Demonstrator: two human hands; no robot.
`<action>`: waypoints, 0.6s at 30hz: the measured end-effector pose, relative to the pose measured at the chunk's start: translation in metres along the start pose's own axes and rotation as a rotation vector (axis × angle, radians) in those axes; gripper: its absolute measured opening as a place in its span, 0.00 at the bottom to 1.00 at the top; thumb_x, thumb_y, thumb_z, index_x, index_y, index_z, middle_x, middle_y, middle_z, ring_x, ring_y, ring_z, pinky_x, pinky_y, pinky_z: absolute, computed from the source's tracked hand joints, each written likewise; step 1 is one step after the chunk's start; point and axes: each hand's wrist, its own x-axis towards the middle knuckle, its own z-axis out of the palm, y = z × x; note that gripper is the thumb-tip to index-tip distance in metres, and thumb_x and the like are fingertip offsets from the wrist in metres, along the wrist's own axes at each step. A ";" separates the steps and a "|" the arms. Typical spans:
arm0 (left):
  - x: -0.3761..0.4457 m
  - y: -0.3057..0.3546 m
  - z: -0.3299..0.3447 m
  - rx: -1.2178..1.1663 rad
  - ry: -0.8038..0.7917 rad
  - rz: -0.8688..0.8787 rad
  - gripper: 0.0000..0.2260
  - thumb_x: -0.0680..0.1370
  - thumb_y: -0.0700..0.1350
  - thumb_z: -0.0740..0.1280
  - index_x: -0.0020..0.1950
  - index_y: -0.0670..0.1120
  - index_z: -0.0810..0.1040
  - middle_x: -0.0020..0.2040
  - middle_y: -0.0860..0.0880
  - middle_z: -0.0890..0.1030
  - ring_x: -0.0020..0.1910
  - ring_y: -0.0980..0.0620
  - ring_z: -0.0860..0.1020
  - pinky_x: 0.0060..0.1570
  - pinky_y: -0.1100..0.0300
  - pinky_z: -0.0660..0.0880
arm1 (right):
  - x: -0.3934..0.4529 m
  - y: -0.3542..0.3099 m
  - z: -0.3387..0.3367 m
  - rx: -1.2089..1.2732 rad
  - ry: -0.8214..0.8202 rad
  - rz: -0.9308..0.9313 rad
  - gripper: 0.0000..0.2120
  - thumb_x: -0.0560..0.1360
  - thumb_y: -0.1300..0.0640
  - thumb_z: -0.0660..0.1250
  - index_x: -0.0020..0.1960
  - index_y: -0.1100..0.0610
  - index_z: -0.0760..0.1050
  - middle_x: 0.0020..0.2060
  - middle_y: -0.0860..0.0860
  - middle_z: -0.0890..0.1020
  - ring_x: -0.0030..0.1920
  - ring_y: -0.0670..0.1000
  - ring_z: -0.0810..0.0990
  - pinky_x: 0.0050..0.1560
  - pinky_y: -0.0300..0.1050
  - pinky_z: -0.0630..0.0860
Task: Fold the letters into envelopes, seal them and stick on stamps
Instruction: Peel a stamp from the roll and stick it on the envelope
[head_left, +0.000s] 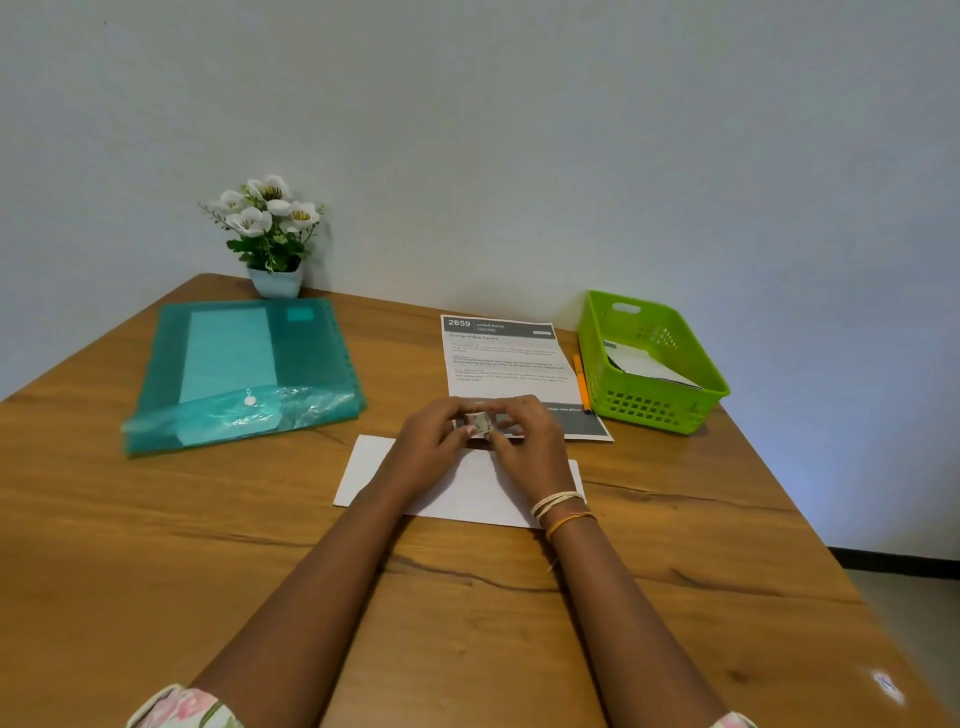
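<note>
A white envelope (467, 491) lies flat on the wooden table (208, 545), partly under my forearms. Above its far edge my left hand (431, 447) and my right hand (524, 447) meet, and the fingertips of both pinch a small pale stamp (478, 422). A printed letter sheet (511, 364) lies just behind my hands, its lower edge hidden by them.
A teal plastic document folder (244, 371) lies at the left. A green basket (649, 358) with papers inside stands at the right, an orange pen (582, 382) beside it. A small flower pot (275, 244) stands at the back by the wall.
</note>
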 end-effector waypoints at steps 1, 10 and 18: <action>0.001 -0.001 -0.001 -0.015 0.006 -0.006 0.11 0.78 0.37 0.64 0.59 0.45 0.78 0.55 0.50 0.81 0.54 0.55 0.78 0.54 0.62 0.74 | 0.001 0.000 -0.003 0.037 -0.002 -0.001 0.14 0.70 0.67 0.71 0.53 0.53 0.80 0.46 0.48 0.80 0.46 0.44 0.79 0.47 0.37 0.78; 0.005 -0.005 -0.002 -0.022 0.030 0.001 0.07 0.74 0.36 0.69 0.48 0.44 0.84 0.54 0.50 0.80 0.55 0.53 0.77 0.54 0.61 0.74 | 0.002 0.001 -0.006 0.179 -0.022 0.113 0.17 0.71 0.64 0.70 0.59 0.54 0.79 0.50 0.49 0.81 0.49 0.44 0.81 0.51 0.35 0.78; 0.005 -0.007 -0.001 -0.042 0.018 -0.001 0.06 0.75 0.38 0.69 0.49 0.45 0.84 0.56 0.51 0.80 0.57 0.55 0.77 0.58 0.55 0.75 | 0.001 -0.005 -0.008 0.023 0.036 0.006 0.14 0.67 0.58 0.77 0.52 0.55 0.81 0.45 0.47 0.80 0.44 0.40 0.78 0.47 0.27 0.73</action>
